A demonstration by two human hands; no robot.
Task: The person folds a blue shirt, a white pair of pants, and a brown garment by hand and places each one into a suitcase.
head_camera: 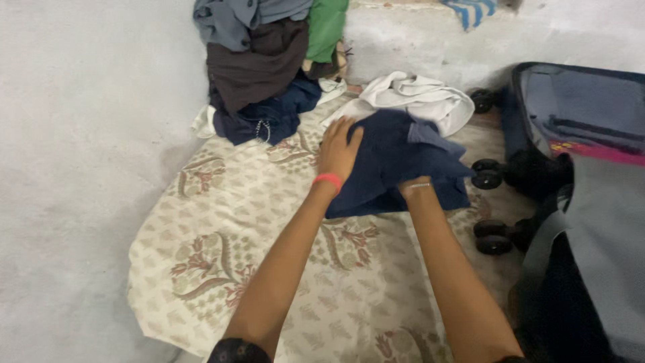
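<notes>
Navy garment [396, 161] — left hand [338, 153] flat on it, right hand [411, 183] tucked beneath, grip unclear.

A home floor: patterned bedsheet [222, 249], heaped clothes [265, 64] and an open suitcase [581, 107].

I see a patterned cloth [222, 255] spread on the grey floor [74, 168]. A pile of clothes [265, 67] sits at its far end, a white garment [423, 94] beside that, and an open suitcase [578, 114] on wheels at right.
</notes>
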